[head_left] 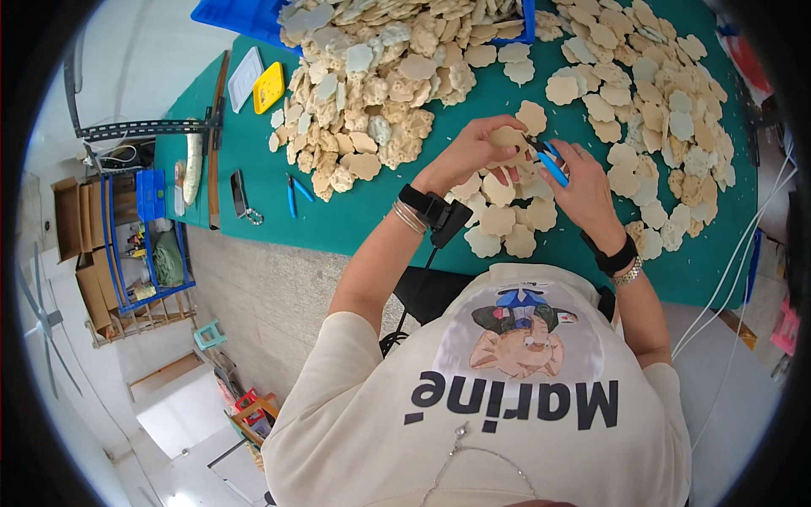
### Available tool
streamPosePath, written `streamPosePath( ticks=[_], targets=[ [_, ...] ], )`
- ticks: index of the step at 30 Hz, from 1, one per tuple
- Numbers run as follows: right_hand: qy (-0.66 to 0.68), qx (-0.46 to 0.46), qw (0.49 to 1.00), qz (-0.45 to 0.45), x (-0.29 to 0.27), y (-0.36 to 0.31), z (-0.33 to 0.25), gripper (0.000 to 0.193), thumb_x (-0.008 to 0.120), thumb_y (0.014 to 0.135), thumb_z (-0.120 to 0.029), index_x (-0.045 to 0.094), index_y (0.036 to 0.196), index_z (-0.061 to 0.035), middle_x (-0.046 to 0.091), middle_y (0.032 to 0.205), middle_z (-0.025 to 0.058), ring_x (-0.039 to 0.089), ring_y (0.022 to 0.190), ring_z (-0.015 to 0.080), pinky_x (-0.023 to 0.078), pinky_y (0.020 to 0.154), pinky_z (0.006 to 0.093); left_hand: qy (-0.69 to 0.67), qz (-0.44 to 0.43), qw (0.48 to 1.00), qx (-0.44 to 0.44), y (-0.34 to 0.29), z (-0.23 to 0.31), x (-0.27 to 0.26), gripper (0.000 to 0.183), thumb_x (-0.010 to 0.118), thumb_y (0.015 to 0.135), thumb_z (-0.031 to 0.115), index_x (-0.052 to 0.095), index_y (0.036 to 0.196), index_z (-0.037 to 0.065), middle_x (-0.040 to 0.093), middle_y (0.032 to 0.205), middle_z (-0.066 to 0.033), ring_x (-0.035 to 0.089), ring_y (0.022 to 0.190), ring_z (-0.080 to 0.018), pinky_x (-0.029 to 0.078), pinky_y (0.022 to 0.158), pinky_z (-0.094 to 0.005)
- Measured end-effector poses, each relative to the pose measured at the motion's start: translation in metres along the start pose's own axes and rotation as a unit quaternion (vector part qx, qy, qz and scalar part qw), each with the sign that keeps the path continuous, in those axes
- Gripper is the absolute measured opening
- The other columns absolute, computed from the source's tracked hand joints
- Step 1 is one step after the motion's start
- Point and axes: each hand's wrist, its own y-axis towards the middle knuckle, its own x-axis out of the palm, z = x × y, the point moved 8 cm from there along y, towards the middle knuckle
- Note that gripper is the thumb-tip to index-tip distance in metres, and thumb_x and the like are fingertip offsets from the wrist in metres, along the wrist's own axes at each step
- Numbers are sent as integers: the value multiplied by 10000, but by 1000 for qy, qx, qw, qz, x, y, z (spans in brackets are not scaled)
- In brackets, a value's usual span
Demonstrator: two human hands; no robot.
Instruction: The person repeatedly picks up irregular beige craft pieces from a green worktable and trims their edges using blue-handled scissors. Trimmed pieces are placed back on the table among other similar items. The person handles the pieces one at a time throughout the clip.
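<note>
Pinched in my left hand (pixel 477 152) is a flat beige piece with a scalloped edge (pixel 508 137). My right hand (pixel 583 186) is closed round the blue handles of a pair of nippers (pixel 553 166). The dark jaws of the nippers meet the right edge of the held piece; whether they bite into it is too small to tell. Several similar scalloped pieces (pixel 497 221) lie on the table just below both hands, and a single one (pixel 530 117) rests beyond them.
A large heap of beige pieces (pixel 372 101) spills from a blue crate (pixel 245 19) at the far left. Another heap (pixel 667 110) covers the right of the green table (pixel 329 224). A yellow tray (pixel 269 88), a white tray (pixel 246 79), a phone (pixel 239 193) and blue-handled pliers (pixel 296 194) lie left.
</note>
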Motion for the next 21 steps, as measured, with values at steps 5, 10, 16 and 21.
streamPosePath(
  ticks=[5,10,16,21],
  targets=[
    [-4,-13,1000,3,-2,-1,-3,387,725,843,-204,607,1170,-34,634,929,144,646,828,303,513,703,416,8,-1,1000,1,-2,1,1,323,552,940,10,526,1262,21,693,1047,-122,684,737,-192,554,563,-285],
    [-17,-25,1000,-1,-2,-3,-2,415,726,843,-213,600,1195,-33,636,975,153,643,846,306,509,731,422,4,-9,1000,7,-3,-1,1,351,534,937,-22,521,1287,-12,704,1017,-129,695,721,-188,552,559,-280],
    [30,-21,999,-34,-1,-5,3,449,725,838,-205,587,1227,-27,634,1015,160,638,862,310,503,738,423,-1,-28,1000,3,-4,-8,0,357,555,931,6,529,1287,5,708,996,-118,686,725,-182,544,559,-277],
    [7,-20,999,-43,1,-5,1,444,718,847,-170,578,1245,-33,611,972,140,615,827,288,495,725,399,-19,-23,1000,3,-5,-10,1,334,561,930,14,536,1262,10,701,998,-109,686,727,-182,541,559,-275]
  ],
)
